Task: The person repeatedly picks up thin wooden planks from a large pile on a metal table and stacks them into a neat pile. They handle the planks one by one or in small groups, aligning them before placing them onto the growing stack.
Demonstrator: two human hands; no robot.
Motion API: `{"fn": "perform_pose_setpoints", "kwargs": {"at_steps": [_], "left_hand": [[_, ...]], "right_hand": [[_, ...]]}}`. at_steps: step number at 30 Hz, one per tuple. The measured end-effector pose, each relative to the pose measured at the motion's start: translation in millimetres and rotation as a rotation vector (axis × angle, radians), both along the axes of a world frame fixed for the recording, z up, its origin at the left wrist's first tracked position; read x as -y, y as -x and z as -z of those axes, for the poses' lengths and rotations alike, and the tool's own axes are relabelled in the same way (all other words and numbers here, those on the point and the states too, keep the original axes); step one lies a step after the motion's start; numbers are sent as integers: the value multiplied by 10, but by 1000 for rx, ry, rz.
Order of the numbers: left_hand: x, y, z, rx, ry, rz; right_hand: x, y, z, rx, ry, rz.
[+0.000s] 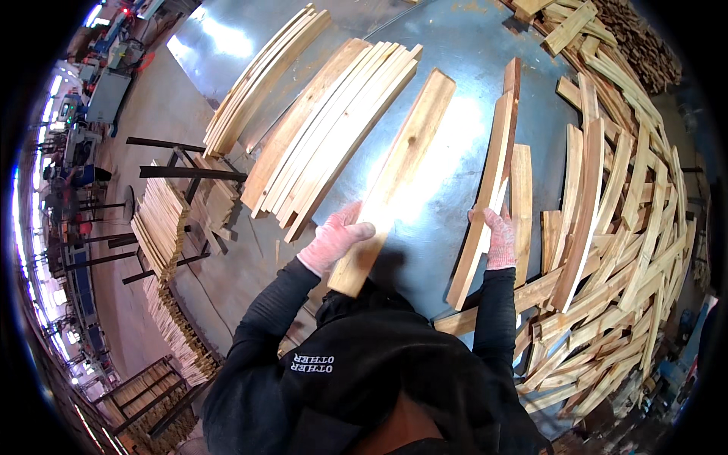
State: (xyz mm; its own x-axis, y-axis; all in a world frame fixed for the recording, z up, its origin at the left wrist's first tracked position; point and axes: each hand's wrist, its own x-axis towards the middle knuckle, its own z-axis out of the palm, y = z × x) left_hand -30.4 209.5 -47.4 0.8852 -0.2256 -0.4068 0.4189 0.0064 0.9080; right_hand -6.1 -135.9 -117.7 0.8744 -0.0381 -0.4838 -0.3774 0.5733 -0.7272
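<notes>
Left hand (336, 240) grasping wide board (409, 144), right hand (498, 238) gripping narrow board (494, 155), white-lettered black top (379, 349)

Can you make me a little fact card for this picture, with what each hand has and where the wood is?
Left hand: pink-and-white glove, gripping a long flat pale wooden board near its lower end
Right hand: pink-and-white glove, gripping a narrow brown wooden piece
Under them: shiny blue-grey metal table
Wood on the left: long pale wooden boards lined up side by side
Wood on the right: messy heap of pale and brown wooden pieces
</notes>
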Motion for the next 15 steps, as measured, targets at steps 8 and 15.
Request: {"fn": "perform_pose_setpoints", "kwargs": {"at_steps": [8,15], "left_hand": [[391,390,759,-768,1121,-163],[-230,-93,-173,118,-1411,167]], "right_hand": [[-851,-27,-152,54,-259,-54],[-2047,-448,146,-37,125,-186]]}}
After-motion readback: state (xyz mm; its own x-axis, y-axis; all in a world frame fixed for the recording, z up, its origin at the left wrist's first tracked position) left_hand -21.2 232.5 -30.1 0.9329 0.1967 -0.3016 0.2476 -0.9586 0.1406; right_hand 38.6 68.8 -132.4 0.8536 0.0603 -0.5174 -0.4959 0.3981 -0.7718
